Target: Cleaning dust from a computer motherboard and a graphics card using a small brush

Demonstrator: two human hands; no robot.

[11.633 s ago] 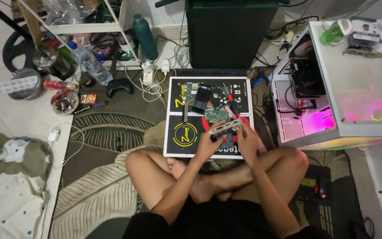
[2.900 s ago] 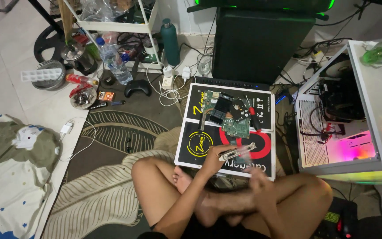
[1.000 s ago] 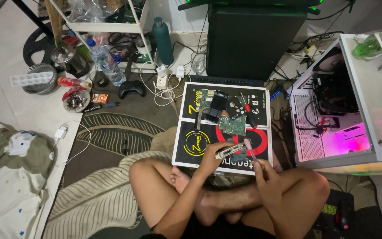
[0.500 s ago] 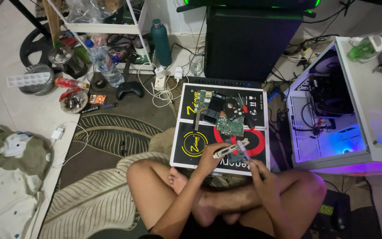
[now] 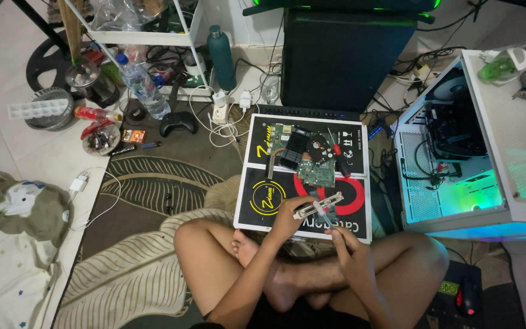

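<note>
Expansion card [image 5: 319, 204], a small circuit board with a silver metal bracket along one edge, is held just above the near half of a black flattened cardboard box [image 5: 263, 183]. The left hand [image 5: 288, 217] is clamped on the bracket end; the right hand [image 5: 343, 239] pinches a thin screwdriver [image 5: 324, 214], tip at the card. A slip of the tip could gouge the board or drop a screw onto the box, since the card is braced only by fingers. Farther across the box lie a green circuit board [image 5: 316, 172] and a red-handled screwdriver [image 5: 340, 159].
</note>
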